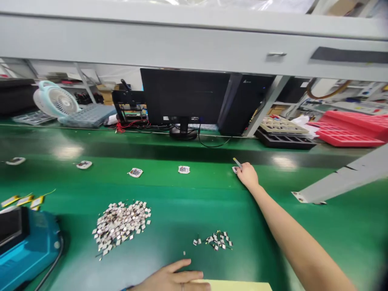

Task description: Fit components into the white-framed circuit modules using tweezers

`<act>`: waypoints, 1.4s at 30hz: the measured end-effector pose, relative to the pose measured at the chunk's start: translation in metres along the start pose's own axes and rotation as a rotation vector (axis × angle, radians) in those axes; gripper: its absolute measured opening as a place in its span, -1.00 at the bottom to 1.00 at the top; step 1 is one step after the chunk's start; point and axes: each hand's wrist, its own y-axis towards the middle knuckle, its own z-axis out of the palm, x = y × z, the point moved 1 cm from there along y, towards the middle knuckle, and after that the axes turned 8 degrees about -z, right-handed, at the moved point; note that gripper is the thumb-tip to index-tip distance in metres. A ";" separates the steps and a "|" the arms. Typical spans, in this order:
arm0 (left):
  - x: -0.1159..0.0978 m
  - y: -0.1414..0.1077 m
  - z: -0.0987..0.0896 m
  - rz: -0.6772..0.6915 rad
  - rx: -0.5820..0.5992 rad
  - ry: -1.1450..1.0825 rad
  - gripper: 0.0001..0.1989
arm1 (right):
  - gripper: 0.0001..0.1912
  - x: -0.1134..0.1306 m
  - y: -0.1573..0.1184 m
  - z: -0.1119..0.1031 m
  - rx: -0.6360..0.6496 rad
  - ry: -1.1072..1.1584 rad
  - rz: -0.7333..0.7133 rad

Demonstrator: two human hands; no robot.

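My right hand (248,176) reaches far out over the bench, its fingers closed around a thin grey tool with a yellowish end (237,163) that looks like tweezers. Just under those fingers is a small white-framed circuit board (234,169), partly covered; whether the hand grips it too is hidden. My left hand (172,279) lies flat at the front edge, fingers stretched out, touching a yellow sheet (239,285). Above the left hand lies a small group of square pieces with short leads (218,240). Farther left is a large heap of similar pale squares (121,222).
More white-framed boards, such as one in the middle (184,169), lie in a row across the green bench (169,198). A blue machine (36,242) stands front left. Behind are a monitor (184,97), a fan (57,99) and red trays (348,133). A white post (342,178) slants at right.
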 end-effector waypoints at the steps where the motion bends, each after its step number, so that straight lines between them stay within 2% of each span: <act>1: -0.001 0.000 -0.001 -0.013 0.016 -0.004 -0.64 | -0.83 0.002 0.000 0.000 -0.003 -0.003 -0.013; 4: -0.003 -0.003 -0.001 -0.012 0.032 0.049 -0.67 | -0.83 0.006 -0.002 -0.002 -0.003 -0.008 -0.040; 11: -0.005 -0.013 0.014 0.001 -0.105 0.139 -0.70 | -0.81 0.013 -0.005 -0.006 -0.004 -0.027 -0.073; 13: -0.006 -0.013 0.009 0.006 -0.090 0.110 -0.70 | -0.81 0.015 -0.005 -0.007 0.001 -0.035 -0.098; 18: -0.013 -0.010 -0.008 -0.035 0.048 -0.019 -0.67 | -0.83 0.017 -0.007 -0.008 -0.010 -0.045 -0.149; 20: -0.014 -0.009 -0.009 -0.044 0.036 -0.057 -0.68 | -0.84 0.018 -0.008 -0.009 -0.027 -0.037 -0.169; 22: -0.011 -0.010 -0.011 -0.054 -0.036 -0.084 -0.69 | -0.83 0.020 -0.010 -0.012 -0.065 -0.020 -0.171; 24: 0.000 -0.013 -0.018 -0.177 -0.182 -0.056 -0.70 | -0.80 0.022 -0.011 -0.017 -0.135 0.003 -0.136; 26: 0.020 -0.020 -0.031 -0.432 -0.329 0.065 -0.71 | -0.77 0.023 -0.014 -0.026 -0.210 0.036 -0.083; 27: 0.031 -0.025 -0.038 -0.578 -0.357 0.162 -0.74 | -0.76 0.024 -0.018 -0.032 -0.237 0.059 -0.067; 29: 0.053 -0.034 -0.050 -0.716 -0.356 0.259 -0.80 | -0.73 0.027 -0.033 -0.048 -0.244 0.121 -0.087; 32: 0.076 -0.044 -0.055 -0.763 -0.293 0.305 -0.85 | -0.66 0.042 -0.082 -0.077 -0.138 0.261 -0.254; 33: 0.079 -0.047 -0.053 -0.762 -0.272 0.313 -0.84 | -0.62 0.051 -0.105 -0.087 -0.072 0.336 -0.350; 34: 0.081 -0.049 -0.050 -0.757 -0.255 0.319 -0.83 | -0.63 0.061 -0.129 -0.095 0.062 0.514 -0.525; 36: 0.081 -0.051 -0.046 -0.748 -0.231 0.334 -0.81 | -0.70 0.082 -0.177 -0.109 0.291 0.702 -0.755; 39: 0.079 -0.052 -0.044 -0.743 -0.209 0.362 -0.79 | -0.83 0.105 -0.222 -0.116 0.394 0.678 -0.915; 42: 0.081 -0.051 -0.046 -0.734 -0.205 0.393 -0.76 | -0.78 0.113 -0.231 -0.107 0.400 0.551 -0.973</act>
